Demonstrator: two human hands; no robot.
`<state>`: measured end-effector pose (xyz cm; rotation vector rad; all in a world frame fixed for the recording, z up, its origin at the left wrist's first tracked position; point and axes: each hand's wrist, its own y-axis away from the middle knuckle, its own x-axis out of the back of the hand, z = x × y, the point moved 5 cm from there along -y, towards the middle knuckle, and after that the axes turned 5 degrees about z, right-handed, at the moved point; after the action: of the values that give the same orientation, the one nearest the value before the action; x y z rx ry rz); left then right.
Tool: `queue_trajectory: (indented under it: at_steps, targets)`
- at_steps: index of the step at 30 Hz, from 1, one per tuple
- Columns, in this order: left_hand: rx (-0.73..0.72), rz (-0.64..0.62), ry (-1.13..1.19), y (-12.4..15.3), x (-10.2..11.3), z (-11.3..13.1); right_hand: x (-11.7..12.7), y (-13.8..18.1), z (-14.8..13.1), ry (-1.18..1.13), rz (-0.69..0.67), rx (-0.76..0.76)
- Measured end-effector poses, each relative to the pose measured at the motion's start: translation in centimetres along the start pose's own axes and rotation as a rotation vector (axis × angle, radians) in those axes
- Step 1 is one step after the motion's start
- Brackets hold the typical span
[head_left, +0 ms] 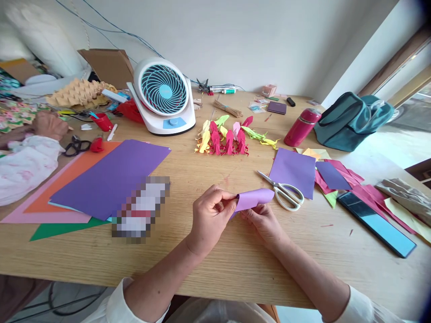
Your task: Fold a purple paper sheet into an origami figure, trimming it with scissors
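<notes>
A small purple paper is curled over between both my hands, just above the wooden table. My left hand pinches its left edge with thumb and fingers. My right hand holds it from below, fingers tucked under the fold. White-handled scissors lie just right of the paper, blades pointing left, partly on a larger purple sheet. A cluster of folded origami figures in yellow, red, pink and green stands farther back at the centre.
Large purple, orange, pink and green sheets are stacked at left. A white desk fan, red bottle and teal bag stand at the back. Paper scraps and a dark ruler lie right. Another person's hand rests far left.
</notes>
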<state>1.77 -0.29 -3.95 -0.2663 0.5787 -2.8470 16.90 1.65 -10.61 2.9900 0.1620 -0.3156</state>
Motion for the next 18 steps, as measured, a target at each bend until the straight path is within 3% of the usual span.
queue_trajectory:
  at_steps: [7,12,18]
  targets:
    - [0.095,-0.011,0.111,-0.4,0.0,0.1,0.0,-0.1,-0.1,0.016,0.021,0.065]
    - [0.219,-0.027,0.198,-0.7,-0.1,-1.6,-0.3,-0.1,-0.8,0.022,0.028,0.116]
    - [0.538,0.005,0.509,-0.8,-1.0,-4.1,-0.3,0.1,-0.5,0.026,0.031,0.171]
